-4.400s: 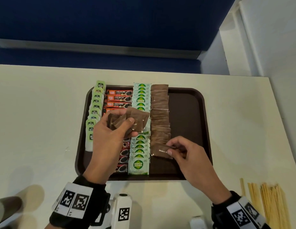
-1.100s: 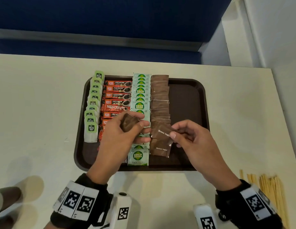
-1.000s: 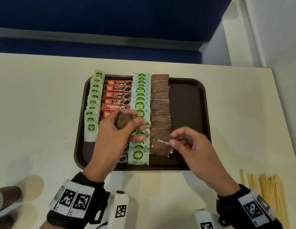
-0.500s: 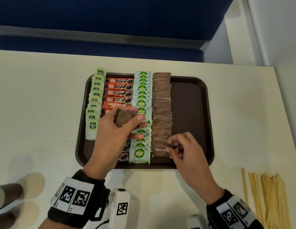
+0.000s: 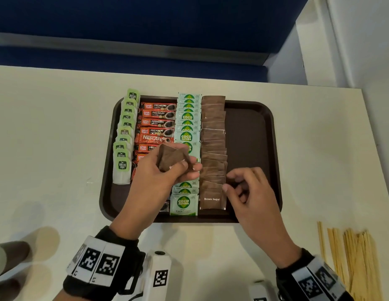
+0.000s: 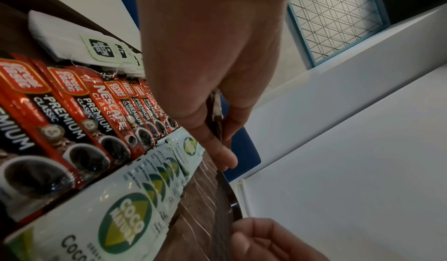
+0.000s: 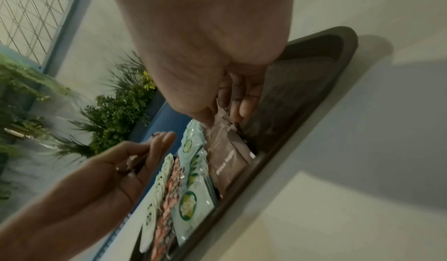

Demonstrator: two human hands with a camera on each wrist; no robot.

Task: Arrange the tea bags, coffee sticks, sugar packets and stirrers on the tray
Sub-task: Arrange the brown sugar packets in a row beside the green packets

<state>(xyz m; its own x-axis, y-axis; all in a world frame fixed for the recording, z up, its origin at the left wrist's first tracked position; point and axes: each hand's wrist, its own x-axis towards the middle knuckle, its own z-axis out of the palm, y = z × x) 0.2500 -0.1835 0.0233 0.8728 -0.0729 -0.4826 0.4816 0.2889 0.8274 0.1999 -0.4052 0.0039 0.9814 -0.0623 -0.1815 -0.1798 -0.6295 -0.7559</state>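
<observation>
At the centre of the head view I saw the dark brown tray (image 5: 250, 118) on the cream table (image 5: 48, 131), carrying four columns that ran from the upper to the lower part of the frame. From the picture's left these were the green-tagged tea bags (image 5: 124, 135), the red coffee sticks (image 5: 156, 124), the pale green Coco Natura sugar packets (image 5: 187, 120) and the brown sugar packets (image 5: 213, 131); the right third of the tray floor lay bare. My left hand (image 5: 158, 177), just left of centre, was raised over the coffee and Coco Natura columns, thumb and fingers curled around a small stack of brown packets (image 5: 170, 157); the left wrist view showed this stack edge-on between thumb and fingers (image 6: 216, 112). My right hand (image 5: 248, 192), lower right of centre, had its fingers curled beside the near end of the brown column, just right of the packet reading "Brown Sugar" (image 5: 212, 198). In the right wrist view its fingertips (image 7: 241, 108) met the upper edge of a brown packet lying in that column, though blur kept me from telling whether they pinched it or merely touched it. The wooden stirrers (image 5: 354, 257) lay in a loose bundle on the table at the lower right corner, well apart from the tray.
</observation>
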